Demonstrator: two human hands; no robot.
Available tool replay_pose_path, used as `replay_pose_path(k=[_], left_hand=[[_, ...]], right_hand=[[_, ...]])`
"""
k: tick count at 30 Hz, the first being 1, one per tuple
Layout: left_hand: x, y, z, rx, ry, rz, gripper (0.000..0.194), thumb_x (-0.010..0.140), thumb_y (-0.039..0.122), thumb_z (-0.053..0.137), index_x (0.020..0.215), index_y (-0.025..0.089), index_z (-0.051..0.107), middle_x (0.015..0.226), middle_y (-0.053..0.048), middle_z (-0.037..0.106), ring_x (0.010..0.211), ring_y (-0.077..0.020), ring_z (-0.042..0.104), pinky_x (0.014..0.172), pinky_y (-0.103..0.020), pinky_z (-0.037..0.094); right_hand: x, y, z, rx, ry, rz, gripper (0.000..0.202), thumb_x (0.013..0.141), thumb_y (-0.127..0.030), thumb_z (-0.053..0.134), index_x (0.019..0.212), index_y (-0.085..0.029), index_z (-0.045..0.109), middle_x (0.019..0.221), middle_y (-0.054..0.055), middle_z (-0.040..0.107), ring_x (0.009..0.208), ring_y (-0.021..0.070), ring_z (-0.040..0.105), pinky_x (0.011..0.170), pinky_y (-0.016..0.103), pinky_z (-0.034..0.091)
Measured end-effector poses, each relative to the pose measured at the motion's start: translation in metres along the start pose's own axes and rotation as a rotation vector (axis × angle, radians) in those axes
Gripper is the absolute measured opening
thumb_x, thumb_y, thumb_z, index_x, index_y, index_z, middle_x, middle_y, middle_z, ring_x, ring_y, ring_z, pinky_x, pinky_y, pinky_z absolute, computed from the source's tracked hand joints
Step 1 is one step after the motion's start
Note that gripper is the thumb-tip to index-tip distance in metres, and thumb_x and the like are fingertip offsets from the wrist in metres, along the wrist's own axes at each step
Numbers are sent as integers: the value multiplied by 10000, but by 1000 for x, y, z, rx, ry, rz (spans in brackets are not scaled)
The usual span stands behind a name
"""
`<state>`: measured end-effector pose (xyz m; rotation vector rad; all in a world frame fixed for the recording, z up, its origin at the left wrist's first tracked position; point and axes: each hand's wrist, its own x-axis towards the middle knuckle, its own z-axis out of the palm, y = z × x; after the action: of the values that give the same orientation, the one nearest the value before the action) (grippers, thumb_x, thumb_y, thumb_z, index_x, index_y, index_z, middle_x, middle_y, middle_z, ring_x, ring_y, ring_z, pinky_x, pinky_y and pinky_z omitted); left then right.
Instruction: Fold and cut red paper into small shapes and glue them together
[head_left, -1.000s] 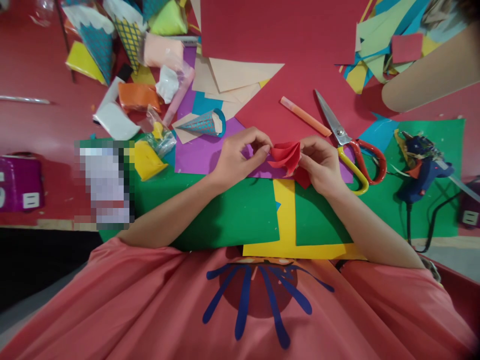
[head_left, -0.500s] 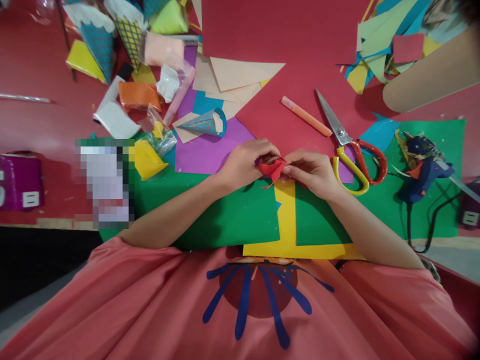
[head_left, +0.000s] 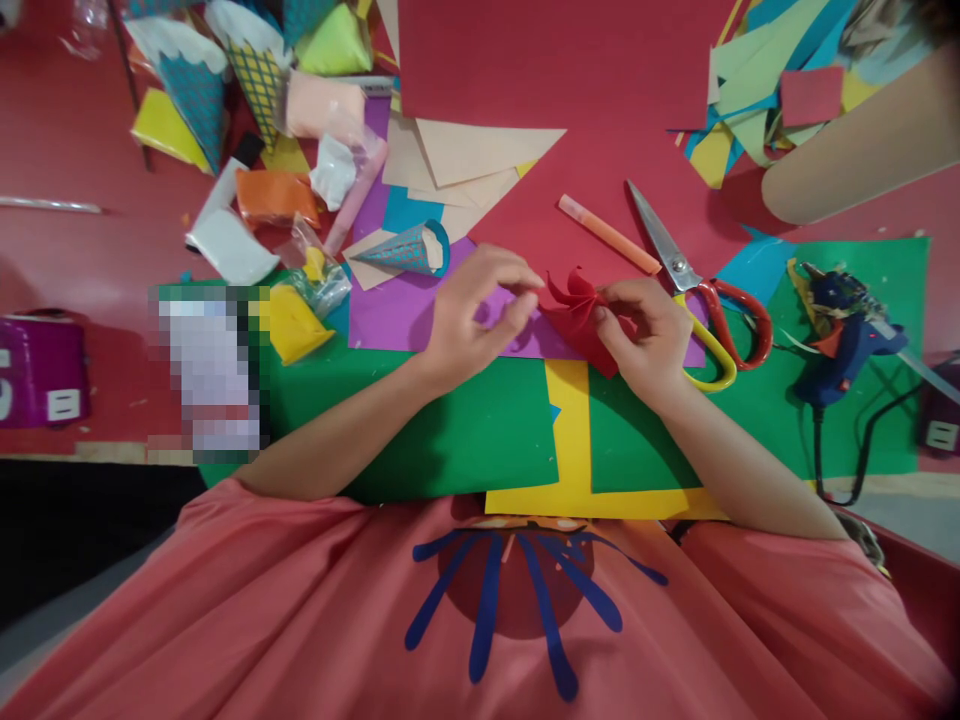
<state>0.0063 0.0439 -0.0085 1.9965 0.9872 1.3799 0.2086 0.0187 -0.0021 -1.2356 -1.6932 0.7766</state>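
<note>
Between the thumb and fingers of my right hand (head_left: 649, 335) is a red folded paper piece (head_left: 577, 315), its pointed flaps fanned out toward the left. Part of the paper lies hidden behind those fingers. My left hand (head_left: 480, 320) is just left of the flaps, thumb and forefinger curved and apart, with nothing visible between them. Beyond my right hand lie scissors (head_left: 679, 265) with one red and one yellow handle loop. An orange marker-like stick (head_left: 609, 235) rests beside the blades. A small blue patterned paper cone (head_left: 405, 250) lies beyond my left hand.
A blue glue gun (head_left: 847, 350) with its cord lies on green paper (head_left: 885, 450) at right. Packets of coloured clay (head_left: 277, 195) and decorated cones (head_left: 191, 90) crowd the upper left. Paper scraps (head_left: 776, 70) and a cardboard tube (head_left: 855, 150) occupy the upper right.
My left hand has let go of the red paper and drawn back to the left, its fingers parting. The paper now shows spread flaps, still held in my right hand.
</note>
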Motion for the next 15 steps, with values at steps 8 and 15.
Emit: replay_pose_path(k=[8, 15], left_hand=[[2, 2, 2, 175, -99, 288, 29, 873, 244, 609, 891, 232, 591, 838, 3, 727, 806, -129, 668, 738, -301, 495], [4, -1, 0, 150, -165, 323, 60, 846, 205, 546, 850, 259, 571, 783, 42, 712, 755, -131, 608, 750, -321, 487]], right_hand=[[-1, -3, 0, -132, -103, -195, 172, 859, -160, 538, 935, -220, 680, 889, 43, 754, 831, 175, 718, 759, 307, 580], [2, 1, -4, -192, -213, -285, 249, 896, -157, 488, 1000, -231, 701, 990, 59, 763, 921, 181, 725, 823, 325, 588]])
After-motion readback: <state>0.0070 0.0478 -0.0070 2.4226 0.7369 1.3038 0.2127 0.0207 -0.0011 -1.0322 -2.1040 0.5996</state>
